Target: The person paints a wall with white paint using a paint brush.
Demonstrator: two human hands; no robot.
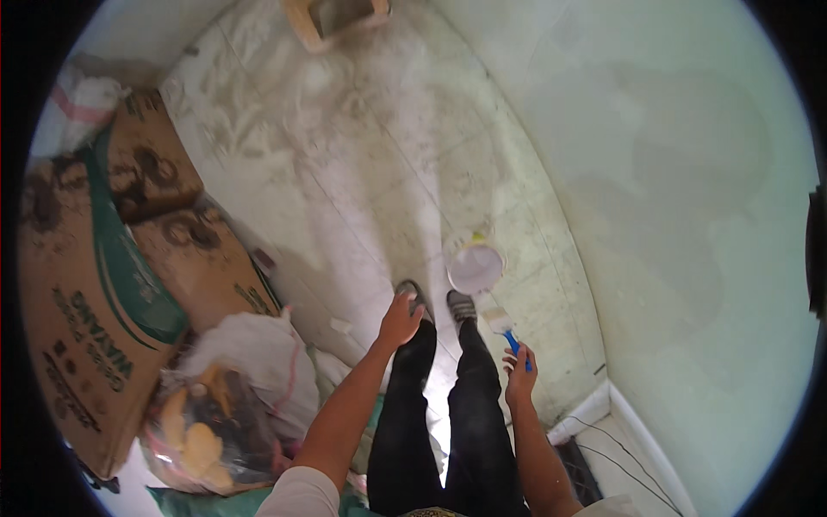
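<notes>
My right hand grips a paintbrush by its blue handle, its pale, wide bristles pointing up and away from me. Just beyond the bristles, a round white bucket stands on the floor in front of my right shoe; a whitish surface shows inside it. My left hand hangs over my left shoe with loosely bent fingers apart, and I see nothing held in it. To the right, the pale green wall carries a large, darker, damp-looking patch.
Brown cardboard boxes are stacked on the left, with a white sack and a clear plastic bag beside them. A wooden-framed object sits at the far end of the dusty tiled floor. Thin black cables run at the lower right.
</notes>
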